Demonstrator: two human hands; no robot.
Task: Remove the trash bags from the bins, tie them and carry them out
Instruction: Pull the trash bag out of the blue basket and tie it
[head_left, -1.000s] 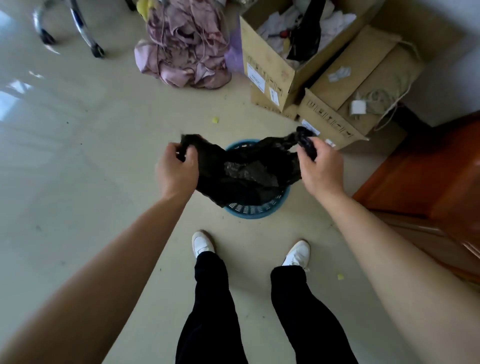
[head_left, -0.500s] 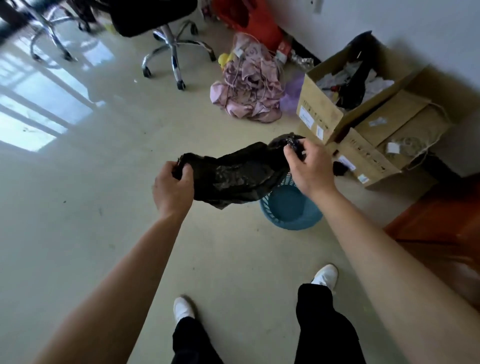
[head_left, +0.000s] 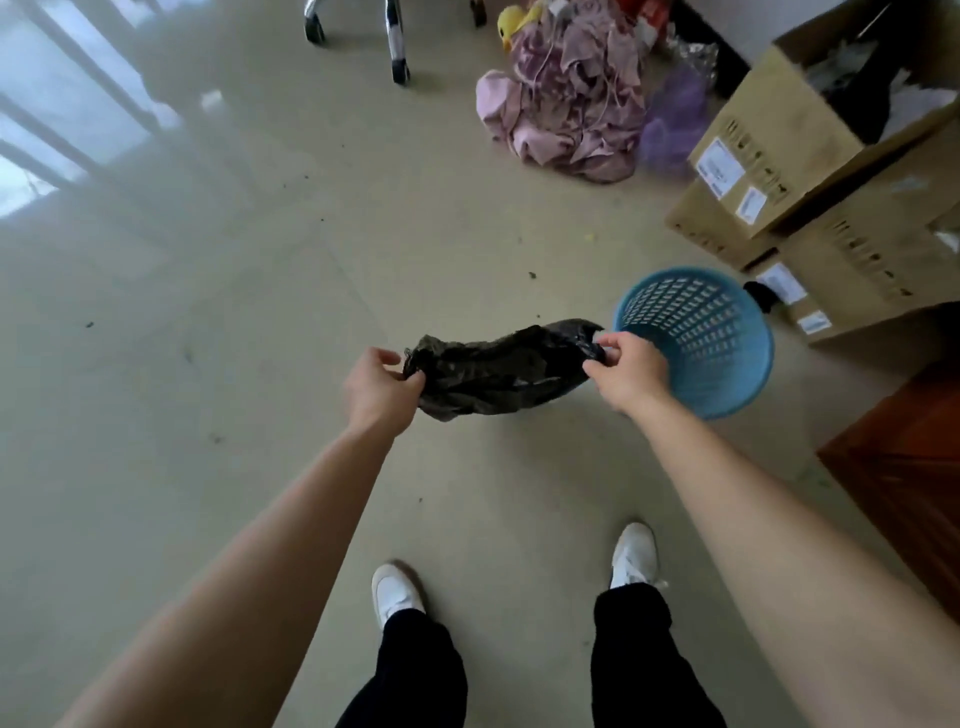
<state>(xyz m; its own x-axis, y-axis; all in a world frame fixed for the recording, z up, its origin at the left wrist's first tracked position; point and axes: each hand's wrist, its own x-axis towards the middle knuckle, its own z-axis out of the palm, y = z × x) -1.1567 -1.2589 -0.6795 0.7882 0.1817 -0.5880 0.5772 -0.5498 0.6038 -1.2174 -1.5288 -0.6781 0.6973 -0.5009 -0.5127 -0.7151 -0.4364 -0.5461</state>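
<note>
A small black trash bag (head_left: 498, 366) hangs stretched between my hands above the floor. My left hand (head_left: 382, 387) pinches its left end and my right hand (head_left: 626, 366) pinches its right end. The bag is out of the blue perforated bin (head_left: 698, 338), which stands on the floor just right of my right hand, with nothing visible inside it. The bag's mouth is not knotted.
Stacked cardboard boxes (head_left: 810, 156) stand at the right against the wall. A pile of pink cloth (head_left: 566, 104) with a yellow toy lies at the top. Chair legs on castors (head_left: 397, 47) are top centre. A dark wooden cabinet (head_left: 904, 467) is at the right.
The bag has come fully out of the bin and been carried to its left. I have stepped back and left, so the bin now stands apart at the right.
</note>
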